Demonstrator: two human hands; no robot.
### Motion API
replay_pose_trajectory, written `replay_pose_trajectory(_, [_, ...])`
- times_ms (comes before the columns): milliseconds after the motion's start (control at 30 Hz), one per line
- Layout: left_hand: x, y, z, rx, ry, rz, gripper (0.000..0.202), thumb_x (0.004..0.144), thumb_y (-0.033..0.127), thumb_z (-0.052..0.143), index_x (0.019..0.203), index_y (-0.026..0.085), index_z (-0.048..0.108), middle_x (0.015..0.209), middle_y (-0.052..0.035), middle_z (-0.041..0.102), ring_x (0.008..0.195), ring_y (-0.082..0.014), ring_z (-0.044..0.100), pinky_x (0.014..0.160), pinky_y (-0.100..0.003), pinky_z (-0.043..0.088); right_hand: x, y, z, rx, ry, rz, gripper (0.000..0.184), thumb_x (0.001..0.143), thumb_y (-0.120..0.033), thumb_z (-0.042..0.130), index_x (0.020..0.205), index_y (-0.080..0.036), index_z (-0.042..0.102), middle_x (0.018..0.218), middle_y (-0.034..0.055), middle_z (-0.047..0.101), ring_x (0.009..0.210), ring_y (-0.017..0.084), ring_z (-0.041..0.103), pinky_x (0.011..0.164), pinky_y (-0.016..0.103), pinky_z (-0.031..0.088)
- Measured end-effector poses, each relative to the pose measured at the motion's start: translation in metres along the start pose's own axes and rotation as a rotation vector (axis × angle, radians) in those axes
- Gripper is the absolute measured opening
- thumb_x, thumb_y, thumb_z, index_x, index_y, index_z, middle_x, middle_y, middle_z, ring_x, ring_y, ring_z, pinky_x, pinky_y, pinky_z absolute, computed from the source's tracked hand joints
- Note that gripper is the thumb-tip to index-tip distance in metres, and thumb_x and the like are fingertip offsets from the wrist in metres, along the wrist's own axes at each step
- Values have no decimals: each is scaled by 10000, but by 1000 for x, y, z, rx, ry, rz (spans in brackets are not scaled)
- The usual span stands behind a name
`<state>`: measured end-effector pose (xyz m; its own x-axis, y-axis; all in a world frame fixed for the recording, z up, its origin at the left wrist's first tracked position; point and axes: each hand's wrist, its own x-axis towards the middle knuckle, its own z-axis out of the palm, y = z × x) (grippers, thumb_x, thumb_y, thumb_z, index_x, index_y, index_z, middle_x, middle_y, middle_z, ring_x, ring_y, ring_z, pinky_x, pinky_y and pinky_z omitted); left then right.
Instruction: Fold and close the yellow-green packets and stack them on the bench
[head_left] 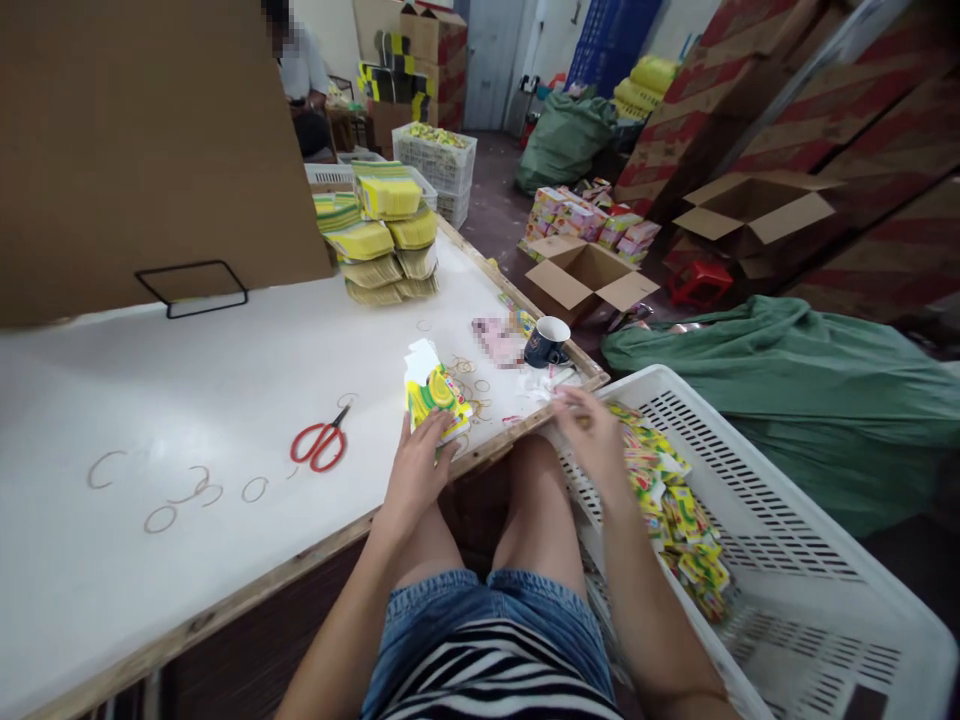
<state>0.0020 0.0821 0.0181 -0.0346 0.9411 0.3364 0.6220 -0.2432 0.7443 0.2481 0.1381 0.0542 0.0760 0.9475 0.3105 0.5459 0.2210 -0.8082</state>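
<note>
My left hand (pixel 422 455) grips the near end of a yellow flat carton (pixel 433 390) with a lemon-like print and white flaps, at the table's near edge. The carton may be more than one layer thick. My right hand (pixel 598 440) is raised at the table corner, beside the white plastic basket (pixel 757 470). Its fingertips are pinched together, and what they hold, if anything, is too small to make out. Rubber bands (pixel 463 372) lie beside the carton. Inside the basket are several small yellow printed pieces (pixel 679 510).
Red-handled scissors (pixel 321 443) lie left on the white table (pixel 225 400). A dark mug (pixel 545 345) stands at the right edge. Bundled yellow cartons (pixel 390 240) are stacked at the back. An open cardboard box (pixel 585 280) and a green sack (pixel 780 390) sit beyond.
</note>
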Motion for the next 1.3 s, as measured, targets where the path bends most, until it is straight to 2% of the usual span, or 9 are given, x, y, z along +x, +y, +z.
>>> replay_pose_trajectory(133, [-1,2,-6,-66,-6,-14,370,827,235,635,1198,231,629,1212,-91,699,1182,-301,618,1193,-571,145,-1,-25,82,169,-264,86,316,784,-391,629,990,-159,692,864,48,694,584,137,510,632,275,444])
replay_pose_trajectory(267, [-4,4,-15,-146,-13,-37,322,817,245,643,1138,259,660,1120,-38,741,1078,-276,677,1193,-575,157,-2,-32,112,242,-248,111,188,709,-344,692,780,-172,667,780,33,668,642,148,519,628,260,428])
replay_pose_trajectory(367, [-6,9,-18,-219,72,-77,283,823,258,648,1103,237,678,1109,-47,740,1104,-264,661,1192,-549,188,-6,-29,106,336,-222,157,224,745,-387,646,798,-170,639,777,41,659,623,144,516,611,268,441])
replay_pose_trajectory(467, [-6,15,-18,-399,295,-169,307,830,315,661,1114,201,671,1183,-98,699,1171,-263,613,1113,-481,369,-15,-26,92,445,-218,197,297,767,-456,619,853,-171,619,794,51,670,665,154,570,650,284,491])
replay_pose_trajectory(533, [-4,17,-17,-609,354,-248,338,815,377,683,1095,186,677,1151,-109,707,1101,-256,645,990,-421,492,-25,-28,83,531,-225,227,322,749,-468,650,884,-178,614,811,54,681,726,170,610,704,306,519])
replay_pose_trajectory(667, [-2,18,-12,-971,180,-366,477,713,508,758,1038,161,704,994,-99,757,906,-249,708,812,-359,563,-44,-38,70,793,-287,368,366,645,-418,789,890,-188,645,786,34,687,723,170,636,738,327,543])
replay_pose_trajectory(867, [-10,36,-8,-1202,-94,-364,546,687,606,732,1019,174,701,940,-110,762,966,-295,707,788,-374,573,-59,-51,57,847,-384,427,353,627,-418,815,861,-192,676,809,32,700,770,179,656,790,335,549])
replay_pose_trajectory(1167, [-13,40,6,-1077,27,-439,401,739,504,733,925,159,651,842,-69,752,832,-234,718,706,-327,574,-66,-59,45,611,-379,338,368,720,-520,735,794,-169,653,731,34,662,707,193,627,692,323,537])
replay_pose_trajectory(1300, [-17,45,8,-998,107,-404,516,770,406,736,1171,216,472,963,-53,736,864,-192,707,759,-305,567,-71,-55,46,493,-305,291,324,788,-494,673,787,-175,618,733,34,636,703,188,610,657,302,516])
